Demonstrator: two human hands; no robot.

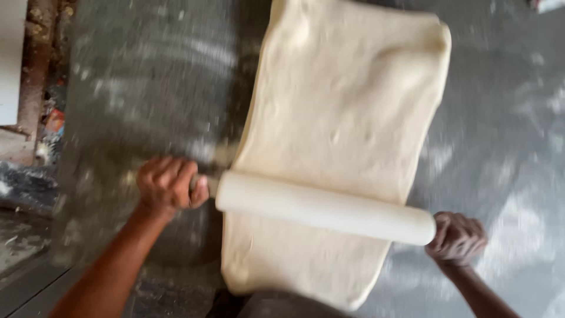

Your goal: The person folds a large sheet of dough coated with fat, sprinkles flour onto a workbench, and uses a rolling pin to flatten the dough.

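Blurred dough sheet [347,118], rolling pin [323,207] handles hidden by hands

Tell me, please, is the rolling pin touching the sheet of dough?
Touching: the head view shows the rolling pin lying across the dough sheet, pressed on it with no gap visible.

No packages, labels, signs or screens in view

I see a pale cream rolling pin [325,207] lying across the lower middle of the frame, tilted down toward the right. Under it is a long, smooth sheet of dough [347,118], flat, running from the top centre down to the bottom edge, slightly dimpled and blurred.
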